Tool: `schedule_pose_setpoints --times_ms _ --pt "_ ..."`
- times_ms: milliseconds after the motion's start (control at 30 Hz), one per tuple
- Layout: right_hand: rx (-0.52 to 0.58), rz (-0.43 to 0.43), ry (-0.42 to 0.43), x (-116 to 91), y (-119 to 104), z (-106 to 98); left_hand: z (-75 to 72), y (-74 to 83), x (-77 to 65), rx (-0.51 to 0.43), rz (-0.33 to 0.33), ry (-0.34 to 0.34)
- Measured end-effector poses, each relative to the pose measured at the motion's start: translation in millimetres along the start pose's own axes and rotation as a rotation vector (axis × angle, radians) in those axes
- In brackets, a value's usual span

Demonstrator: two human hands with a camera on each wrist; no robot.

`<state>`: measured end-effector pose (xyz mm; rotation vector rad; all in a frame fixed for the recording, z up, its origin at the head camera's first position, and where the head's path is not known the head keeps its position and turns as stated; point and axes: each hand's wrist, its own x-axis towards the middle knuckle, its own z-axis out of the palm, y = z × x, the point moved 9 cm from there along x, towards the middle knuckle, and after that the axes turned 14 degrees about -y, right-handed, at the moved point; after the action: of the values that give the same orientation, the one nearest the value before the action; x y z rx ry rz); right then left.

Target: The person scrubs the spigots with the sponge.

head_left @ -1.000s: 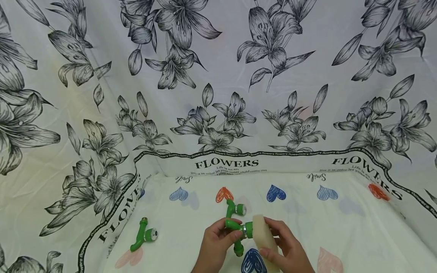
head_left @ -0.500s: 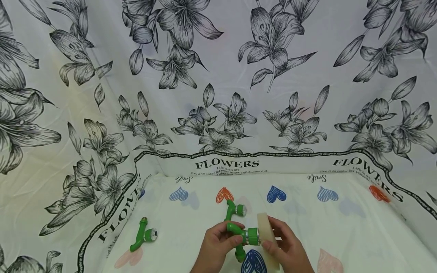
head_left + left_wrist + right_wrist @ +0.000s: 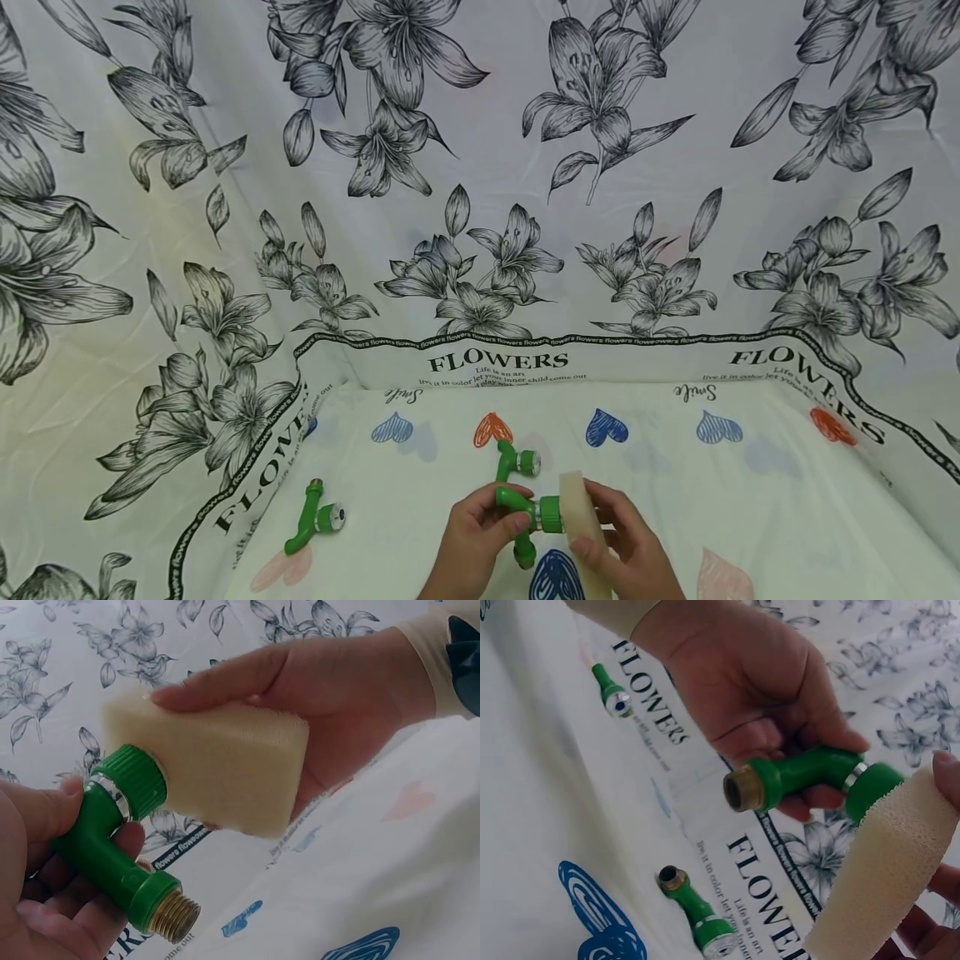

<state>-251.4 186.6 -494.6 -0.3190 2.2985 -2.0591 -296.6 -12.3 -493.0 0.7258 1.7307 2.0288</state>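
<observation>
My left hand (image 3: 476, 537) grips a green plastic tap (image 3: 97, 855) by its body, thumb and fingers curled round it. The tap has a ribbed green knob with a silver ring and a threaded brass inlet, which points towards the viewer in the left wrist view. In my right hand (image 3: 633, 542) is a cream-coloured sponge block (image 3: 232, 769), pinched between thumb and fingers. The sponge's broad face touches the end of the tap's knob. Part of the right hand's fingers is hidden behind the sponge.
Just beyond the hands, a second green tap (image 3: 508, 458) lies on the heart-printed white cloth (image 3: 420, 500). Another green tap (image 3: 311, 517) lies farther left. A flower-printed curtain (image 3: 480, 167) rises at the back and sides.
The held tap and sponge shift slightly right, then back left, staying against or close to each other. Both hands keep their hold; the two lying taps stay put.
</observation>
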Motion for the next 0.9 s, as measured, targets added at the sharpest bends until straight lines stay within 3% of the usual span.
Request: schedule_pose_setpoints --times_ms 200,367,600,900 --pt "-0.05 -0.041 -0.021 -2.2 -12.6 4.7 -5.5 -7.1 1.4 -0.03 -0.04 0.059" --pt "-0.052 -0.045 -0.02 -2.4 -14.4 4.8 -5.8 -9.2 1.6 -0.049 -0.056 0.063" --pt "-0.036 0.003 0.008 3.4 -3.1 -0.2 -4.1 -10.5 -1.1 -0.078 -0.07 0.025" --pt "0.005 0.068 0.038 8.4 10.6 -6.0 0.5 -6.5 -3.0 -0.089 -0.037 -0.042"
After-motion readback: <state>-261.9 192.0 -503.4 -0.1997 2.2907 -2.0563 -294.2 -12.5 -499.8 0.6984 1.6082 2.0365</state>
